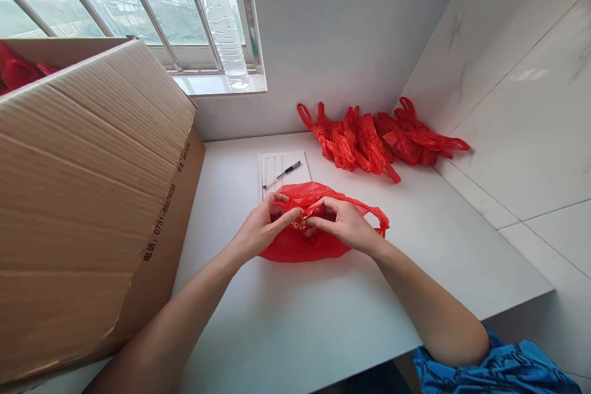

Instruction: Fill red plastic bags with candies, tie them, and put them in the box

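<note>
A red plastic bag point(295, 246) lies on the white table point(323, 320) in front of me. My left hand point(261, 228) and my right hand point(344, 221) both rest on top of it, fingers curled and pinching the bag's plastic near its middle. A small red and gold item point(302, 220) shows between my fingertips, partly hidden by the fingers. One bag handle point(381, 218) loops out to the right of my right hand.
A large open cardboard box point(87, 197) fills the left side. A pile of tied red bags point(373, 138) lies at the back right corner. A sheet of paper point(279, 166) with a pen point(284, 173) lies behind the bag. A plastic bottle point(226, 31) stands on the windowsill.
</note>
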`<action>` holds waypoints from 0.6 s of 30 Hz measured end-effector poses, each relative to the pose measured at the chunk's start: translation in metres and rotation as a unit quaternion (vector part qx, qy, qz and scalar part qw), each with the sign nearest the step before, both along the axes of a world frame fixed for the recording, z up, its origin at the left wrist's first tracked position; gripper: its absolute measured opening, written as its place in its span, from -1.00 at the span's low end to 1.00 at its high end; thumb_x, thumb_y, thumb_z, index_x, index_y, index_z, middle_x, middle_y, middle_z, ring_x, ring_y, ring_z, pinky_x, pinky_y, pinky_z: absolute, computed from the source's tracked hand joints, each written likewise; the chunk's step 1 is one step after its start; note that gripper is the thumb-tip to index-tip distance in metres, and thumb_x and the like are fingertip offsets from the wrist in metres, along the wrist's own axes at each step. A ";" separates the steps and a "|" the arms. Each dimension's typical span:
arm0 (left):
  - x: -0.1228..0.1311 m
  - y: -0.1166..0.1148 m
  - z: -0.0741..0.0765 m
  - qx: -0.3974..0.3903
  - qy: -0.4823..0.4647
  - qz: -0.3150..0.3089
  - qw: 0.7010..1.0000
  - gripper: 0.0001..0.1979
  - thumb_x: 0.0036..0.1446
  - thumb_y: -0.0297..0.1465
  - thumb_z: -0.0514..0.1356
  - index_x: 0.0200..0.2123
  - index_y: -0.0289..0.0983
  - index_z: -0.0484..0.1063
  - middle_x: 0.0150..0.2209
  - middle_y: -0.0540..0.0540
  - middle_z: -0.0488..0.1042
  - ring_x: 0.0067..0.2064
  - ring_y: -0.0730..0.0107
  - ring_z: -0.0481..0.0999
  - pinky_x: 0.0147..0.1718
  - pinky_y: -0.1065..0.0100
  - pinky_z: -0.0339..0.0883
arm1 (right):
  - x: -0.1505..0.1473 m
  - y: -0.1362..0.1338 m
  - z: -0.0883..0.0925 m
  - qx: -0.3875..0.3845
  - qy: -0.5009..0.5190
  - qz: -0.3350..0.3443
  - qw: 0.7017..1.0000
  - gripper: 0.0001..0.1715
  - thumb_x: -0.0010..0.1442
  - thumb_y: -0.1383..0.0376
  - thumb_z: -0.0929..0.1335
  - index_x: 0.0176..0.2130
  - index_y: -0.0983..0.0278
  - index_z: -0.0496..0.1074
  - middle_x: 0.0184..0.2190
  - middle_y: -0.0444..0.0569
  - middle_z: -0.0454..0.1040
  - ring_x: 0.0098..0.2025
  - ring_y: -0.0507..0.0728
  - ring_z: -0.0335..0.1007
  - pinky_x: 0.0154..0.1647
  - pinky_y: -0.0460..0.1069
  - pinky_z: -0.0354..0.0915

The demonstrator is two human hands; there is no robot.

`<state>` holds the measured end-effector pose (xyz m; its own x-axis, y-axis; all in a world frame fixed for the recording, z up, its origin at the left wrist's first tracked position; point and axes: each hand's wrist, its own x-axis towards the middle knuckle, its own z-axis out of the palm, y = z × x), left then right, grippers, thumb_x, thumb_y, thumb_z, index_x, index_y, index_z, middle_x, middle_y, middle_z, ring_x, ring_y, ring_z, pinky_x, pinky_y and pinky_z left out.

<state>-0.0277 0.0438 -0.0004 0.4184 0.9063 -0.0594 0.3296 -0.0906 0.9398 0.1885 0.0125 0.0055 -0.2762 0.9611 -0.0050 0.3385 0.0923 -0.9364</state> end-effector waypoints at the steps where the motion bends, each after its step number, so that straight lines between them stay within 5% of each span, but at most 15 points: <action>1: 0.000 0.000 0.001 -0.019 -0.021 -0.010 1.000 -0.58 0.19 0.01 0.14 -0.12 -0.22 0.28 -0.34 -0.02 0.52 -0.36 0.36 0.49 -0.40 0.38 0.32 | 0.000 0.001 -0.002 -0.005 0.019 -0.008 1.000 -0.68 0.21 0.02 0.39 -0.29 0.22 0.41 -0.45 -0.15 0.49 -0.40 0.08 0.42 -0.39 -0.03 0.28; 7: -0.002 0.002 0.000 -0.003 -0.003 -0.022 1.000 -0.57 0.24 0.02 0.07 -0.29 -0.26 0.33 -0.38 -0.03 0.49 -0.36 0.36 0.49 -0.40 0.38 0.33 | 0.001 0.004 -0.006 0.001 0.014 -0.004 1.000 -0.57 0.24 -0.03 0.34 -0.45 0.23 0.30 -0.52 -0.19 0.35 -0.46 0.03 0.28 -0.44 -0.06 0.20; 10: -0.003 -0.001 0.004 0.065 0.152 0.008 0.986 -0.56 0.31 0.00 -0.05 -0.24 -0.24 0.36 -0.39 -0.04 0.50 -0.37 0.30 0.49 -0.43 0.36 0.27 | 0.003 0.003 -0.003 0.028 -0.056 -0.021 0.998 -0.61 0.29 0.02 0.28 -0.42 0.23 0.33 -0.49 -0.17 0.40 -0.43 0.05 0.31 -0.42 -0.06 0.21; 14: -0.005 -0.009 0.015 0.149 0.424 0.036 0.893 -0.57 0.37 -0.10 -0.20 -0.05 -0.12 0.37 -0.41 -0.03 0.55 -0.36 0.20 0.52 -0.45 0.34 0.14 | 0.008 0.003 -0.002 0.093 -0.179 -0.101 0.974 -0.67 0.32 0.09 0.24 -0.38 0.21 0.37 -0.51 -0.16 0.39 -0.46 0.08 0.30 -0.44 -0.04 0.20; 18: -0.007 -0.018 0.022 0.188 0.522 -0.002 0.832 -0.61 0.38 -0.16 -0.15 0.02 -0.14 0.36 -0.40 -0.06 0.57 -0.38 0.19 0.53 -0.50 0.34 0.03 | 0.005 0.003 -0.007 0.082 -0.162 -0.079 0.980 -0.72 0.35 0.19 0.20 -0.07 0.18 0.43 -0.44 -0.15 0.47 -0.38 0.10 0.41 -0.35 -0.02 0.31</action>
